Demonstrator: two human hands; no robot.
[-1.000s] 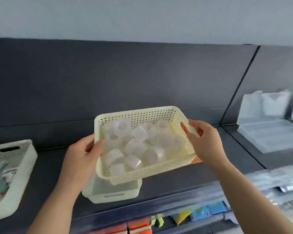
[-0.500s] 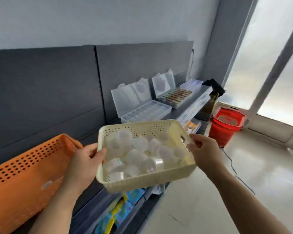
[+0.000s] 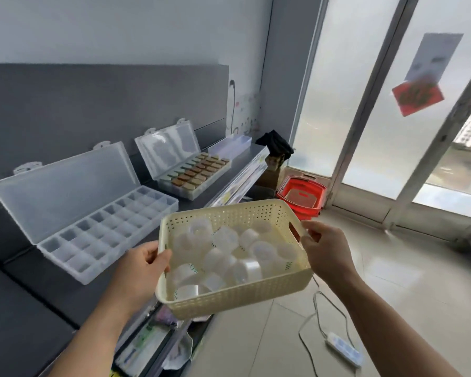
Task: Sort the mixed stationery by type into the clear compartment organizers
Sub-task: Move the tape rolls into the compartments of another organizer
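Near clear organizer point(image 3: 107, 236), basket point(image 3: 242, 296) of probable tape point(image 3: 247, 268)

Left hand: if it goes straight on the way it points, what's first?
The cream basket: the left hand grips its left wall and points across it, toward the tape rolls inside. Past the basket, depth is unclear.

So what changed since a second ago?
The person turned right, carrying the cream basket from above a white tray to beside the empty clear organizer. A filled organizer and a red bucket came into view. Nothing was let go: left hand and right hand still grip its ends, tape rolls still inside.
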